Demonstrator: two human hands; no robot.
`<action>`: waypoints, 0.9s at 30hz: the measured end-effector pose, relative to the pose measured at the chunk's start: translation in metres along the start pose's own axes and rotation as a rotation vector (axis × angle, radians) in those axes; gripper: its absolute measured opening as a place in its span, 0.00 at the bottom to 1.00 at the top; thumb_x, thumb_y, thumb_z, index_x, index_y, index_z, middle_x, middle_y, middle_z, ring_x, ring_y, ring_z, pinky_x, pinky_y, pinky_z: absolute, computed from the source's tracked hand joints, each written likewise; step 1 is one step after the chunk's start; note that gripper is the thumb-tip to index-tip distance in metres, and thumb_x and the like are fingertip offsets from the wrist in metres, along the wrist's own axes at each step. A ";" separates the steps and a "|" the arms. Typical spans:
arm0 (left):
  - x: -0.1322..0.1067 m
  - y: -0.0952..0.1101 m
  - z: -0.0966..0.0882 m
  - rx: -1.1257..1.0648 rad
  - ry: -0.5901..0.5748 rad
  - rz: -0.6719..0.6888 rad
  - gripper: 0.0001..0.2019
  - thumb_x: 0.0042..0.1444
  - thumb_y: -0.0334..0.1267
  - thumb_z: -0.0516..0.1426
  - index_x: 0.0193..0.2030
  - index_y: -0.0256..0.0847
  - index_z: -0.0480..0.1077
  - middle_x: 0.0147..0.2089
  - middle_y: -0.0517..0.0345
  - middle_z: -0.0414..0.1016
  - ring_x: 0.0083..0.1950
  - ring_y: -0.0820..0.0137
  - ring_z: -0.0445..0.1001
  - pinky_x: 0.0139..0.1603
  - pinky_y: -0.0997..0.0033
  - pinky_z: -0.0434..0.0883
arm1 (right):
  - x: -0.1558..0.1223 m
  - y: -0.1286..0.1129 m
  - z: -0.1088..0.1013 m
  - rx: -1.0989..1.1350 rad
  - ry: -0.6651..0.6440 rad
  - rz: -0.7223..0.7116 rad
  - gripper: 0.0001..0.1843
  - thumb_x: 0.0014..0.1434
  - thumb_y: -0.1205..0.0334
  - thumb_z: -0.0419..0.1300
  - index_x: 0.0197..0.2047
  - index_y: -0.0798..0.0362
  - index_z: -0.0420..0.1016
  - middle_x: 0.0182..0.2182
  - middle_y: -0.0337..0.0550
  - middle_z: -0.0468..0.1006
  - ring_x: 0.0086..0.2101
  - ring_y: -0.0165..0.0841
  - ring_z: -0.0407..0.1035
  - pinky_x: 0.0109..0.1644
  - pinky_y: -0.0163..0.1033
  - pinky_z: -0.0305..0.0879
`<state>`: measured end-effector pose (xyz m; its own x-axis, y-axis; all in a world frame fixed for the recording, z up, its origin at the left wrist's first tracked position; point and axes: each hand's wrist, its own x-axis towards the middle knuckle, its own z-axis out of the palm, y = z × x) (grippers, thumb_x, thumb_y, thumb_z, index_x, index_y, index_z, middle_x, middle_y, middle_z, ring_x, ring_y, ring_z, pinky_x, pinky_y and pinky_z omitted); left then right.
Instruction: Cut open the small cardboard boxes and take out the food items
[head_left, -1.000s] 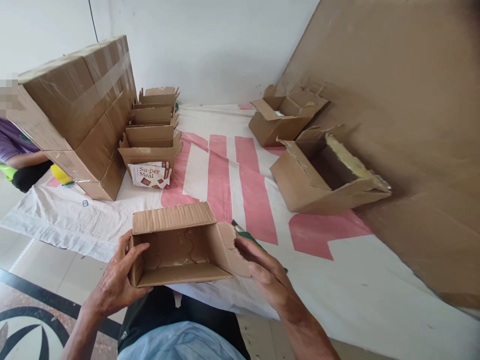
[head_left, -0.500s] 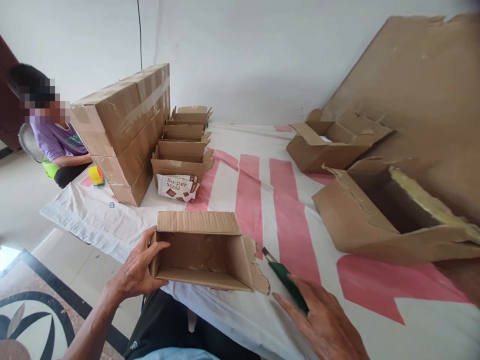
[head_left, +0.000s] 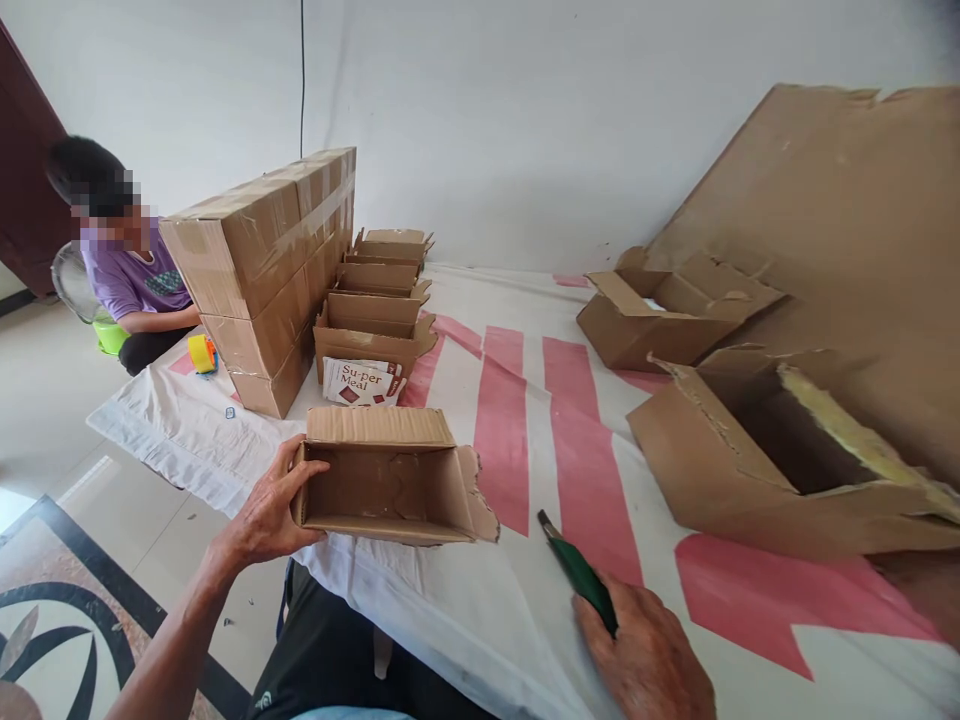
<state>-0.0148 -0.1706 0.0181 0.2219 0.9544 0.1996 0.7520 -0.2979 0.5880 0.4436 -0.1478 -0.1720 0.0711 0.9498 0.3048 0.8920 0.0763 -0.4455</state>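
My left hand (head_left: 274,505) grips the left end of a small open cardboard box (head_left: 379,526), thumb over its rim and fingers outside. The box lies near the table's front edge, its inside bare and its right flap torn ragged. In my right hand (head_left: 649,645) is a green-handled utility knife (head_left: 579,572), its tip pointing up and left. The knife is apart from the box, to its right. Behind the box, white and maroon printed leaflets marked "Su-per Meal" (head_left: 364,381) lean on the nearest of several open boxes (head_left: 367,342) in a row.
Taped cartons (head_left: 259,270) are stacked at the left. Yellow tape (head_left: 201,353) lies beside them. Two larger open boxes (head_left: 652,325) stand at the right before a big cardboard sheet (head_left: 862,200). A person in purple (head_left: 139,280) sits beyond the table's left side.
My left hand has shifted the small box slightly left and back. My right hand, holding the knife, has drawn away from the box's torn flap. The view has tilted slightly.
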 end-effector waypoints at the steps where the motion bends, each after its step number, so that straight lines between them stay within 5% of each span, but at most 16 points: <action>1: 0.002 -0.001 -0.003 0.013 0.003 0.008 0.40 0.44 0.28 0.72 0.67 0.46 0.70 0.78 0.39 0.53 0.77 0.41 0.62 0.73 0.41 0.69 | 0.001 -0.001 0.001 -0.004 0.014 0.004 0.24 0.66 0.48 0.50 0.52 0.51 0.79 0.43 0.58 0.80 0.46 0.57 0.75 0.49 0.62 0.75; 4: 0.011 -0.005 -0.024 0.080 0.076 0.030 0.39 0.46 0.31 0.72 0.66 0.46 0.71 0.77 0.39 0.55 0.76 0.41 0.62 0.74 0.41 0.68 | 0.005 -0.005 0.003 0.006 0.057 0.009 0.24 0.67 0.49 0.49 0.56 0.52 0.76 0.47 0.58 0.80 0.50 0.56 0.75 0.52 0.61 0.76; 10: 0.041 -0.003 -0.090 0.201 0.427 0.126 0.34 0.48 0.49 0.75 0.62 0.49 0.74 0.72 0.49 0.62 0.75 0.43 0.62 0.76 0.38 0.64 | 0.019 -0.015 0.007 0.061 0.103 -0.028 0.23 0.67 0.53 0.50 0.60 0.51 0.74 0.47 0.53 0.79 0.49 0.52 0.73 0.53 0.57 0.74; 15: 0.049 0.004 -0.113 0.180 0.546 0.178 0.37 0.47 0.54 0.76 0.63 0.52 0.75 0.71 0.56 0.64 0.74 0.44 0.63 0.79 0.39 0.60 | 0.021 -0.021 0.018 0.045 0.176 -0.064 0.20 0.66 0.57 0.52 0.58 0.49 0.74 0.41 0.49 0.78 0.45 0.50 0.73 0.51 0.55 0.73; 21: 0.055 0.005 -0.106 0.084 0.577 0.157 0.38 0.47 0.57 0.76 0.64 0.50 0.75 0.67 0.57 0.65 0.73 0.46 0.63 0.79 0.41 0.60 | 0.022 -0.021 0.019 0.020 0.210 -0.104 0.18 0.67 0.58 0.55 0.56 0.52 0.76 0.40 0.51 0.78 0.44 0.50 0.72 0.51 0.54 0.72; 27: 0.069 -0.024 -0.060 0.088 0.300 0.043 0.38 0.46 0.60 0.74 0.61 0.47 0.74 0.68 0.49 0.64 0.72 0.46 0.65 0.75 0.42 0.64 | 0.025 -0.028 0.011 0.064 0.198 -0.096 0.17 0.70 0.57 0.55 0.57 0.50 0.76 0.42 0.49 0.79 0.44 0.47 0.73 0.51 0.51 0.72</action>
<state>-0.0547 -0.0988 0.0647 0.0715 0.8887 0.4528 0.7996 -0.3224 0.5066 0.4151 -0.1224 -0.1611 0.0791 0.8597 0.5046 0.8691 0.1885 -0.4573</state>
